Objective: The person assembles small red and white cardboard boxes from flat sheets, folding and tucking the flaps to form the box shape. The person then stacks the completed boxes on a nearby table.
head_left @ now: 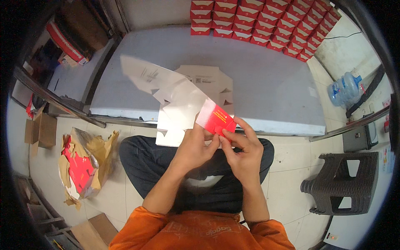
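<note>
Fingers of the right hand [243,152] pinch, thumb against index, the small red flap at the near end of a red-and-white folded cardboard carton [217,118]; the remaining fingers are bent beside the carton's right edge. Left hand [192,148]: thumb meets the same end; the other fingers are largely hidden, their grip indeterminate. The carton is positioned above the lap and the near edge of a low, pale grey-blue table [279,96]. Its white panels extend forward-left, over flat white cardboard blanks [208,75]. Room for lateral movement lies right of the carton, along the tabletop to its right edge. At the far edge stand stacked red-and-white boxes [252,27]. On the floor, left of the legs, lies a torn brown-paper package [104,152]; a dark plastic stool [362,179] stands right.
</note>
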`<state>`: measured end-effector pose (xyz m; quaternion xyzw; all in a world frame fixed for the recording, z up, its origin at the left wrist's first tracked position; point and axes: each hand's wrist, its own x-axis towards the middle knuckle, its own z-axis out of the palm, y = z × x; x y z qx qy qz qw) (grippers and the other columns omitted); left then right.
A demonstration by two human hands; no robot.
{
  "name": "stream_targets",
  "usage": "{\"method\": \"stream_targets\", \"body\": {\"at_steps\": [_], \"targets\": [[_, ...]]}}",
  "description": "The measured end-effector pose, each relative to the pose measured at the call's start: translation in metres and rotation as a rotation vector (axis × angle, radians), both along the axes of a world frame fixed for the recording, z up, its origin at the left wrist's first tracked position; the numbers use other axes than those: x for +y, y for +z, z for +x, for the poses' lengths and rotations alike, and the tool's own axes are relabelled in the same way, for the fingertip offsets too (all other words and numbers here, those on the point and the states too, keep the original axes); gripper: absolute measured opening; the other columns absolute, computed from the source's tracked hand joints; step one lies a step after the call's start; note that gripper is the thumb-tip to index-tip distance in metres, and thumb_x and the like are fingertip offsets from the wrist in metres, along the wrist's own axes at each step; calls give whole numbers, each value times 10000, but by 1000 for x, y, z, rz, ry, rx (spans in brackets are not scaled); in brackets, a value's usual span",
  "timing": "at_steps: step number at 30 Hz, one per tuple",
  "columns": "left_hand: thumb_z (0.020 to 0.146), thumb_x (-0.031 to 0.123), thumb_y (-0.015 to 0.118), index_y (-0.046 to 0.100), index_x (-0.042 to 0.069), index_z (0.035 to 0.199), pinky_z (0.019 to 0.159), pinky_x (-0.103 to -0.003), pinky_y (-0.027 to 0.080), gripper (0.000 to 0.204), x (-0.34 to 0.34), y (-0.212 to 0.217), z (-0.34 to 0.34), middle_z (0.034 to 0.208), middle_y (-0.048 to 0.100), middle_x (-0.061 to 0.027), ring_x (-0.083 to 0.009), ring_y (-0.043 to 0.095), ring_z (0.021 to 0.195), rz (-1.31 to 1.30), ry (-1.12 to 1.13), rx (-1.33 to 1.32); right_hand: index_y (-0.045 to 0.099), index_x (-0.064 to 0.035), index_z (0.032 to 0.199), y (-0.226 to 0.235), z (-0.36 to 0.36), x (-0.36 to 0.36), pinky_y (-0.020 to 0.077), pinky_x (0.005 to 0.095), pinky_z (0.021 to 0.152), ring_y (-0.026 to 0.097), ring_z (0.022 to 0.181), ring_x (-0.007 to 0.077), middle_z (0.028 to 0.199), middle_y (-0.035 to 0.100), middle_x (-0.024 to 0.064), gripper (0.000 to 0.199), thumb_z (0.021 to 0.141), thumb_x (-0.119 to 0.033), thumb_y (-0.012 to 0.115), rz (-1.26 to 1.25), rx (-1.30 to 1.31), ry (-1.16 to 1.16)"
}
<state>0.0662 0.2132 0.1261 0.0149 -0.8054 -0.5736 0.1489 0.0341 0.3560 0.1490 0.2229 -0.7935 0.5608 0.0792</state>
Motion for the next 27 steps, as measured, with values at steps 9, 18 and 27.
{"method": "stream_targets", "body": {"at_steps": [9, 18, 27], "targets": [[835, 94, 651, 457, -75, 1141, 676, -427, 553, 399, -4, 4, 5, 837, 667, -260, -401, 673, 800, -210, 1, -82, 706, 25, 950, -19, -3, 2, 569, 263, 676, 685, 861, 177, 1246, 580, 185, 160, 790, 24, 710, -296, -372, 108], [876, 161, 608, 390, -53, 1273, 658, -436, 547, 502, 6, 1, 7, 840, 678, -202, -413, 666, 750, -325, -106, -276, 694, 62, 958, -48, 8, 8, 549, 226, 659, 662, 796, 145, 1225, 579, 197, 124, 843, 69, 646, -335, -383, 14], [858, 233, 584, 542, 66, 1184, 756, -462, 468, 368, 25, 6, 34, 827, 625, -176, -365, 608, 835, -136, -391, 85, 522, -17, 1069, -52, 31, 39, 507, 283, 758, 601, 898, 186, 1022, 614, 110, 311, 903, -259, 623, -529, -304, -273]]}}
